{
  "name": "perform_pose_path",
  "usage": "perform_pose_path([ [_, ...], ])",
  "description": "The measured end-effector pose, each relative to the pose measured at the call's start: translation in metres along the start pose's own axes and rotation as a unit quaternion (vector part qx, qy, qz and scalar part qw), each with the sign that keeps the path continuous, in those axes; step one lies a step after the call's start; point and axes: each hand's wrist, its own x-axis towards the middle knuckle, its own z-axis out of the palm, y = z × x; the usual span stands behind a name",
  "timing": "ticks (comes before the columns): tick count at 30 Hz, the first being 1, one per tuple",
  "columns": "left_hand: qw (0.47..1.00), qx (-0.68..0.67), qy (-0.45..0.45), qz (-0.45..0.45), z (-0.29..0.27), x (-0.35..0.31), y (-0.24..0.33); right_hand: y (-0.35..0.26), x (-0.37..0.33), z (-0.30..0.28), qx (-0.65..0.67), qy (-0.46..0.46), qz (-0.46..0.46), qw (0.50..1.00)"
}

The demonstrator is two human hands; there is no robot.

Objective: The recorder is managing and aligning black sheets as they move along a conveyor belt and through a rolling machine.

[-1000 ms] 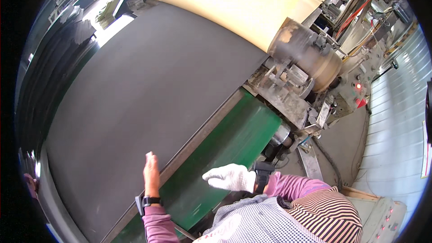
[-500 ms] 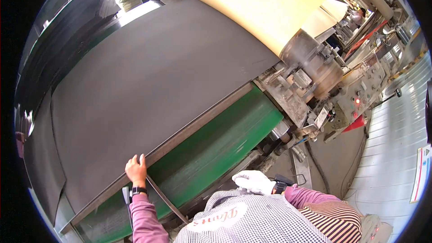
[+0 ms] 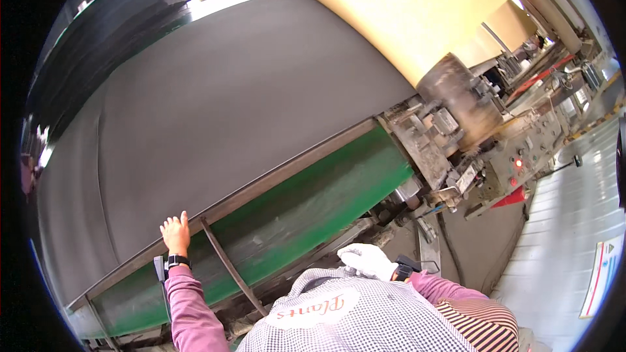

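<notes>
A wide dark grey sheet covers the machine bed, with a crosswise seam or overlap line toward its left end. My left hand is bare, its fingers spread flat on the sheet's near edge, just over the brown side rail. It grips nothing. My right hand, in a white glove, is held in front of my checked apron. Its fingers are drawn together and bent, and nothing shows in them. Each wrist carries a dark band.
Below the rail runs a green belt, crossed by a thin metal bar. A yellowish sheet passes over a roller at the far right. Beyond it stand a control panel with a red light and a pale corrugated wall.
My left hand has moved left along the sheet's edge, with fingers more spread. The overlap line at the left has shifted, and the flap there now lies flatter. My right hand stays in place.
</notes>
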Motion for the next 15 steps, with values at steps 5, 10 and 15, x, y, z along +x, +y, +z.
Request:
perform_pose_path([
  [5,0.972,-0.053,0.162,0.164,-0.058,0.006,0.072,-0.007,0.004,-0.002,-0.007,-0.006,0.002,1.000],
  [10,0.977,-0.152,0.119,0.089,-0.084,0.013,0.144,-0.010,0.018,0.008,0.063,0.052,0.016,0.997],
  [15,0.957,-0.278,0.066,0.044,-0.073,0.027,0.167,-0.014,0.038,0.021,0.012,0.032,0.023,0.999],
])
